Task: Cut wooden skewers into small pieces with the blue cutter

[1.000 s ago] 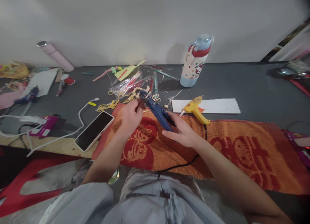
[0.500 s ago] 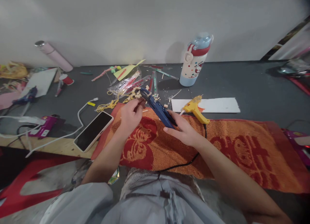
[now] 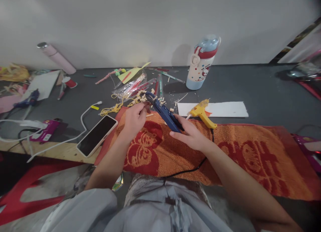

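Both hands have barely shifted, suggesting steady work: right hand gripping blue tool, left hand curled near its head, grip hidden.

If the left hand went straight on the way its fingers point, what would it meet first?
Probably the long dark-blue plier-like tool, just beyond the left hand; depth and any contact there are unclear.

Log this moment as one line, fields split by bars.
right hand: gripping blue hand tool | left hand: at tool's far end, any held piece unclear | beneath: orange towel | nearby: yellow glue gun, phone
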Tool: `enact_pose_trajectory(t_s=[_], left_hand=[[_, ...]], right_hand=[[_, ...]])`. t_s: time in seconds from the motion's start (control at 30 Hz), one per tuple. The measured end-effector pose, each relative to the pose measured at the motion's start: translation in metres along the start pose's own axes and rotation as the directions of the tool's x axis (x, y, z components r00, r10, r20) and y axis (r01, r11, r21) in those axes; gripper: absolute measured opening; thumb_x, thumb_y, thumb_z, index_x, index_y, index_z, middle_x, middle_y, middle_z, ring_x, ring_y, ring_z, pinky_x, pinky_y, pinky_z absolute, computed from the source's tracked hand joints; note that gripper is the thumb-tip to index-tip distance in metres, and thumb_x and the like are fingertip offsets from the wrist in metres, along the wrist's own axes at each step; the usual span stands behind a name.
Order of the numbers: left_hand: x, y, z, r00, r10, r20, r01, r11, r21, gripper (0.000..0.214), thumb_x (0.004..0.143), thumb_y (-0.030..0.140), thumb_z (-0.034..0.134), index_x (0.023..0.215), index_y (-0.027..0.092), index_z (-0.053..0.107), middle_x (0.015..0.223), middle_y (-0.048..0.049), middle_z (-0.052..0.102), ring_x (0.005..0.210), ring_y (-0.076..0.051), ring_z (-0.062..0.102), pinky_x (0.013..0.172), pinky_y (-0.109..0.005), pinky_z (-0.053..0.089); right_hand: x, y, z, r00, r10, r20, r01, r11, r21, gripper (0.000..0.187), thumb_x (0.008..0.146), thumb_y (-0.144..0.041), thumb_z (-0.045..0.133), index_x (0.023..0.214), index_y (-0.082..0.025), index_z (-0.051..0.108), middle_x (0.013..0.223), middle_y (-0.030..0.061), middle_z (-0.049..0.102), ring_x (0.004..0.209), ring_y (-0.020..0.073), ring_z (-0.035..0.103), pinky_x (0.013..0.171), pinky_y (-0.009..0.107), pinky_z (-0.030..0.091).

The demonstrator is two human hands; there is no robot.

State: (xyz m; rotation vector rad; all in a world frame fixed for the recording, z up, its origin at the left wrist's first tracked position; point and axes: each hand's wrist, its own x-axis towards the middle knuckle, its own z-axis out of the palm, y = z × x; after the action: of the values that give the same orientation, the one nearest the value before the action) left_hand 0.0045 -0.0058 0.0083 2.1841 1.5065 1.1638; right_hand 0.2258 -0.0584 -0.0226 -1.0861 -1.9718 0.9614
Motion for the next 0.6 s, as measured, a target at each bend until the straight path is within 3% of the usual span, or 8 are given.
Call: enact_pose_trajectory(t_s=[0.6], left_hand=[[-0.0007, -0.0080, -0.0020, 0.995, 0.089, 0.046, -0.091, 0.995, 0.040, 0.027, 0.083, 0.018, 0.043, 0.060, 0.018, 0.057, 0.080, -0.0040, 0.070, 0.074, -0.014, 0.062, 0.068, -0.024, 0.045]], right_hand=[[0.0003, -0.0006, -0.0038, 0.999, 0.036, 0.040, -0.038, 0.998, 0.049, 0.064, 0.082, -0.052, 0.055, 0.134, -0.016, 0.042, 0.128, 0.0145, 0.057, 0.116, 0.0308, 0.055, 0.093, 0.044, 0.047]])
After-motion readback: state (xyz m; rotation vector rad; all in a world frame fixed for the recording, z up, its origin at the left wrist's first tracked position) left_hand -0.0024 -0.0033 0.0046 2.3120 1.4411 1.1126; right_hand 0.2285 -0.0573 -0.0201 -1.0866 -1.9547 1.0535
